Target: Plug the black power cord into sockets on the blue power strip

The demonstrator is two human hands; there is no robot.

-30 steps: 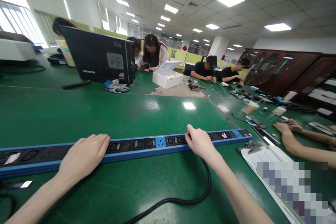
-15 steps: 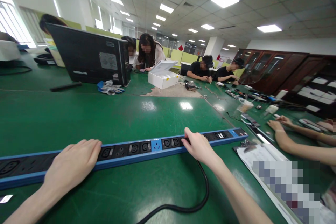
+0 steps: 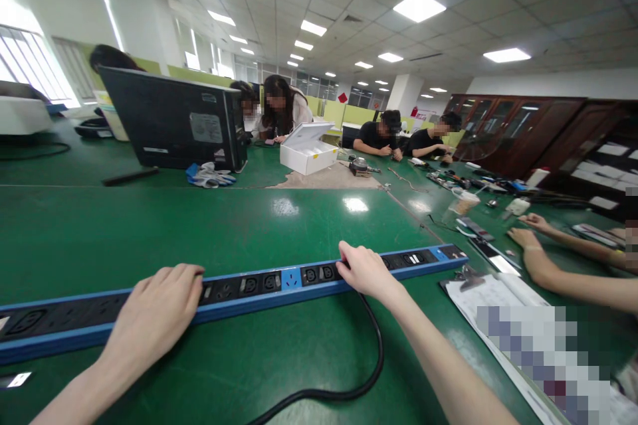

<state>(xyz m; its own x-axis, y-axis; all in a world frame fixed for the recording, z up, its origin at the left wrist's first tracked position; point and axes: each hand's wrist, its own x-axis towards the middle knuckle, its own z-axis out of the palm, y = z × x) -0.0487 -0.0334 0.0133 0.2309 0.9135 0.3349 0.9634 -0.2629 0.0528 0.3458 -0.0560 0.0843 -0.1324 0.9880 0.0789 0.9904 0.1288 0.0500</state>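
A long blue-edged black power strip (image 3: 292,279) lies across the green table, with rows of sockets facing up. My left hand (image 3: 154,309) rests over its left half, fingers together and curled over the far edge. Farther right, my right hand (image 3: 366,269) grips the strip from above, its thumb and fingers bent around it. A black cable (image 3: 381,345) emerges near my right hand and curves down toward the bottom of the view; where it joins is hidden. Parts of the sockets are covered by both hands.
At right lies a clipboard with papers (image 3: 473,295), near another person's arms (image 3: 558,265). Behind stand a black computer case (image 3: 174,119) and an open white box (image 3: 306,158). Gloves (image 3: 209,175) lie beside the case. Several people sit around the table.
My left hand has slid right along the strip and covers a socket that showed before. My right hand has shifted slightly left and still grips the strip. The view has tilted a little.
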